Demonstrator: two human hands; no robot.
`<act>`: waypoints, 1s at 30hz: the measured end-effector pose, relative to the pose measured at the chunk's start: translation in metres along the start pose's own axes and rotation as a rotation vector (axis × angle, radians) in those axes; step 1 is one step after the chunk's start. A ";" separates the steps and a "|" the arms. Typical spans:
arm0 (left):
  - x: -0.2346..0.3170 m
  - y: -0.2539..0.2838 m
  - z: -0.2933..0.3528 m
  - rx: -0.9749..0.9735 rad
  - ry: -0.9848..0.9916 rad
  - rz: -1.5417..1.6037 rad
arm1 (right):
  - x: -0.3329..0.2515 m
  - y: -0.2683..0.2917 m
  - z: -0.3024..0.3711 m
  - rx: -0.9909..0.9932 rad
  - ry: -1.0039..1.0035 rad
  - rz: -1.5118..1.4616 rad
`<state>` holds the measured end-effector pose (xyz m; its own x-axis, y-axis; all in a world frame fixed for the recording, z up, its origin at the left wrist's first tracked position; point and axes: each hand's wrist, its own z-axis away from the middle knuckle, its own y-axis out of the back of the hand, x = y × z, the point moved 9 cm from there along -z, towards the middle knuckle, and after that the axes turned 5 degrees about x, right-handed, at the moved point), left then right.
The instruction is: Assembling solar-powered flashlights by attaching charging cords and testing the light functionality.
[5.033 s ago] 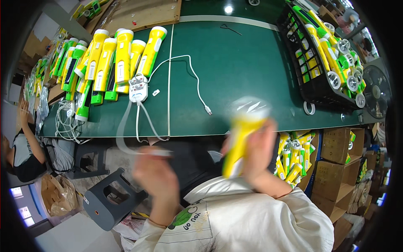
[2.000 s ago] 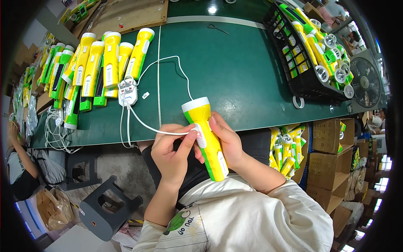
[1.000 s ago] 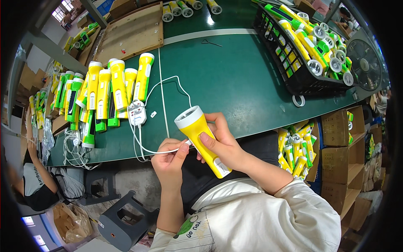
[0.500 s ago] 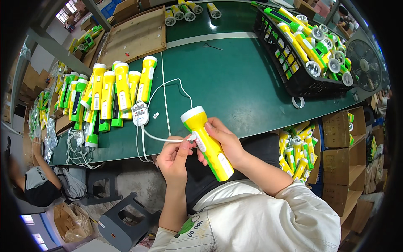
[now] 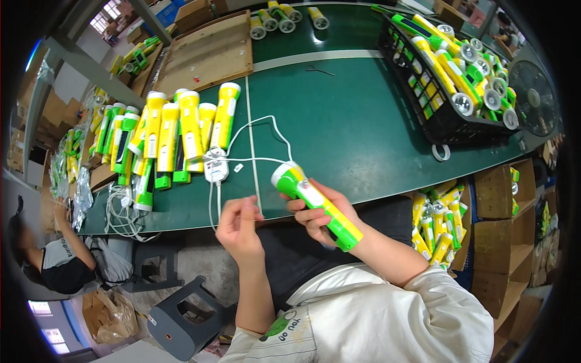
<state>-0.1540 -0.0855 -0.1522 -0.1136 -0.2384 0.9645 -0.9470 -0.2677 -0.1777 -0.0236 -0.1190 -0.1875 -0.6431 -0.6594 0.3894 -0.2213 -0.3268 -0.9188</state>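
My right hand [image 5: 321,212] is wrapped round a yellow and green flashlight [image 5: 318,206], tilted with its white-rimmed head to the upper left. A pale oval panel shows on the flashlight's upturned side. Apart from it, to the left, my left hand [image 5: 241,227] hangs with loosely bent, slightly blurred fingers and nothing visible in them. A white cable [image 5: 260,159] runs from a white power strip [image 5: 216,166] to behind the flashlight's head, where its end is hidden. Another stretch of cable loops above it.
Several yellow and green flashlights [image 5: 189,124] lie piled on the green table [image 5: 339,115] at left. At right stand a black crate [image 5: 423,115] full of flashlights and a fan [image 5: 532,97]. A wooden board [image 5: 203,54] lies far left, a grey stool [image 5: 187,320] below. Another person [image 5: 60,260] sits at left.
My left hand has let go of the white cable's plug and drawn away from the flashlight. My right hand has turned the flashlight, so more of its green side shows.
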 end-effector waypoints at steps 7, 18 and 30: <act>0.035 0.053 -0.072 0.182 -0.410 -0.670 | -0.016 0.002 -0.012 0.152 0.196 0.373; 0.028 0.009 -0.114 -0.187 -0.705 -0.903 | -0.022 0.006 -0.035 0.337 0.357 0.527; -0.029 0.034 0.005 0.148 0.129 -0.287 | -0.006 -0.006 -0.030 0.410 1.161 1.399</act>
<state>-0.1813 -0.0919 -0.1872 0.1048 -0.0161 0.9944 -0.8929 -0.4417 0.0870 -0.0405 -0.0923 -0.1860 -0.3335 0.1167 -0.9355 0.8982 -0.2621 -0.3530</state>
